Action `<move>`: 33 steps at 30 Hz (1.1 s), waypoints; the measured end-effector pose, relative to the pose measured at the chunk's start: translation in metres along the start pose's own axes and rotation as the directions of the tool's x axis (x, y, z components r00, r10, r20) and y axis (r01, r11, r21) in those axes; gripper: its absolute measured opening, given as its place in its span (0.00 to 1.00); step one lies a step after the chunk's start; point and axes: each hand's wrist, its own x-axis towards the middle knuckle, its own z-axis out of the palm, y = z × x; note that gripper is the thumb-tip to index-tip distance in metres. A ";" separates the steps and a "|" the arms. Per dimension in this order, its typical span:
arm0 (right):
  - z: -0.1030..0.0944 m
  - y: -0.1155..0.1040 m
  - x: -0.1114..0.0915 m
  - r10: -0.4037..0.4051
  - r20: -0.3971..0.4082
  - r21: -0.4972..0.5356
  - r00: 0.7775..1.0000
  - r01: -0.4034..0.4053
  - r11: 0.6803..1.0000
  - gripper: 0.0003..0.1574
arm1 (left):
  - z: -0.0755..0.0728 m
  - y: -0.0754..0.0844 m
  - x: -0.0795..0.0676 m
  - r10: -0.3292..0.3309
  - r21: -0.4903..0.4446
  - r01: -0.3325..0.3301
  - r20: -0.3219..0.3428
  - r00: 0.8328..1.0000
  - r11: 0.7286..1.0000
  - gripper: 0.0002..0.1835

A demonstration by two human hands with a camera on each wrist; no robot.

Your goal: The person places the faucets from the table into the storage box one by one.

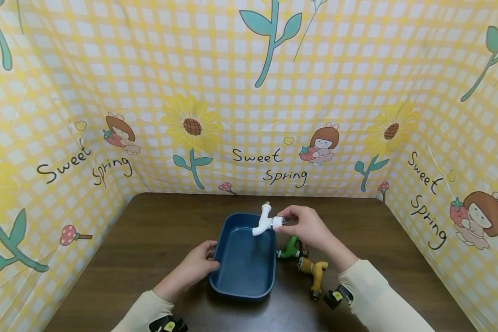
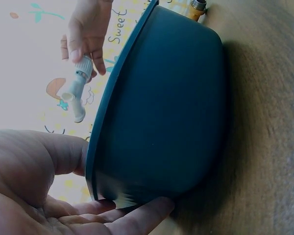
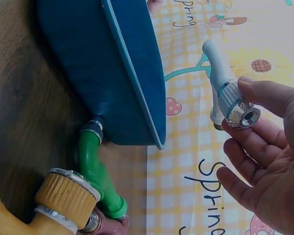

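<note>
My right hand (image 1: 309,227) pinches a white plastic tap (image 1: 263,221) by its ribbed knob, above the far right corner of a blue tray (image 1: 222,289). The tap's spout points left in the head view. In the right wrist view, thumb and fingertips sit at the silver-ended knob of the tap (image 3: 224,90). My left hand (image 1: 196,263) grips the tray's left side. As the left wrist view shows, its thumb lies over the rim and its fingers (image 2: 142,215) press the outer wall.
Right of the tray lie a green tap (image 1: 290,249) and a yellow tap (image 1: 315,272), with a reddish tap (image 3: 110,226) partly hidden beside them. The dark wooden table (image 1: 157,230) ends at a yellow checked cloth (image 1: 216,170) hung at the back and sides.
</note>
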 end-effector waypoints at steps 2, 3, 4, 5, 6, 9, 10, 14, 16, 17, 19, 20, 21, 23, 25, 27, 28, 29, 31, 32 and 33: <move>0.001 -0.001 0.001 0.001 0.006 0.000 1.000 -0.001 1.000 0.18 | 0.000 0.000 0.000 -0.001 -0.002 0.001 0.001 1.000 1.000 0.34; 0.001 -0.002 0.001 0.005 0.010 0.004 1.000 -0.005 1.000 0.18 | 0.000 0.000 0.000 -0.004 -0.005 0.004 0.001 1.000 1.000 0.34; 0.002 -0.002 0.002 0.009 0.014 0.006 1.000 -0.009 1.000 0.18 | 0.000 0.000 0.000 -0.005 -0.005 0.005 0.002 1.000 1.000 0.34; 0.002 -0.003 0.002 0.012 0.018 0.008 1.000 -0.012 1.000 0.18 | 0.000 0.000 -0.001 -0.007 -0.006 0.007 0.003 1.000 1.000 0.34; 0.003 -0.003 0.003 0.016 0.020 0.010 1.000 -0.016 1.000 0.18 | 0.000 0.000 -0.001 -0.007 -0.006 0.007 0.005 1.000 1.000 0.34; 0.003 -0.004 0.005 0.011 0.020 0.003 1.000 -0.011 1.000 0.17 | 0.000 0.001 -0.001 -0.010 -0.007 0.010 0.007 1.000 1.000 0.34; 0.004 -0.004 0.005 0.008 0.020 -0.001 1.000 -0.008 1.000 0.17 | 0.000 0.000 -0.001 -0.010 -0.008 0.010 0.008 1.000 1.000 0.34; 0.005 -0.005 0.007 0.007 0.027 -0.003 1.000 -0.007 1.000 0.16 | 0.000 0.000 0.000 -0.008 -0.008 0.008 0.008 1.000 1.000 0.34; 0.006 -0.006 0.008 0.011 0.036 0.002 0.999 -0.011 1.000 0.15 | 0.000 0.000 0.000 -0.005 -0.006 0.005 0.008 1.000 1.000 0.33; 0.007 -0.007 0.009 0.011 0.039 0.004 0.999 -0.011 1.000 0.15 | 0.000 0.000 0.001 -0.003 -0.006 0.003 0.007 1.000 1.000 0.33; 0.008 -0.007 0.010 0.010 0.045 0.003 0.999 -0.011 1.000 0.15 | 0.000 0.000 0.001 -0.001 -0.007 0.001 0.007 1.000 1.000 0.33; 0.008 -0.008 0.011 0.008 0.049 0.003 0.999 -0.009 1.000 0.15 | 0.000 0.000 0.001 -0.001 -0.008 0.001 0.007 1.000 1.000 0.33; 0.009 -0.008 0.012 0.007 0.051 0.000 0.999 -0.007 1.000 0.15 | 0.000 0.000 0.001 -0.001 -0.007 0.001 0.007 1.000 1.000 0.33; 0.010 -0.008 0.013 0.010 0.058 -0.004 0.998 -0.010 1.000 0.15 | 0.000 -0.001 0.000 -0.001 -0.005 0.001 0.007 1.000 1.000 0.33; 0.011 -0.009 0.014 0.009 0.065 -0.009 0.998 -0.008 1.000 0.15 | 0.000 0.000 0.000 -0.004 -0.001 0.004 0.005 1.000 1.000 0.33; 0.012 -0.009 0.016 0.007 0.070 -0.014 0.998 -0.006 1.000 0.16 | 0.000 0.000 0.000 -0.007 0.002 0.007 0.002 1.000 1.000 0.33; 0.013 -0.010 0.017 0.003 0.072 -0.013 0.997 -0.002 1.000 0.16 | 0.000 0.001 -0.001 -0.007 0.002 0.007 0.001 1.000 1.000 0.33; 0.014 -0.010 0.018 -0.003 0.072 -0.015 0.997 0.004 1.000 0.16 | 0.000 0.001 -0.001 -0.008 0.002 0.008 0.000 1.000 1.000 0.32; 0.015 -0.011 0.021 -0.011 0.071 -0.023 0.997 0.013 1.000 0.15 | 0.000 0.002 -0.001 -0.010 0.001 0.010 -0.002 1.000 1.000 0.32; 0.015 -0.011 0.022 -0.011 0.071 -0.027 0.997 0.013 1.000 0.15 | 0.000 0.003 -0.001 -0.011 0.000 0.011 -0.002 1.000 1.000 0.32; 0.015 -0.012 0.023 -0.013 0.071 -0.030 0.997 0.015 0.999 0.15 | 0.000 0.003 -0.001 -0.011 0.002 0.011 -0.002 1.000 1.000 0.32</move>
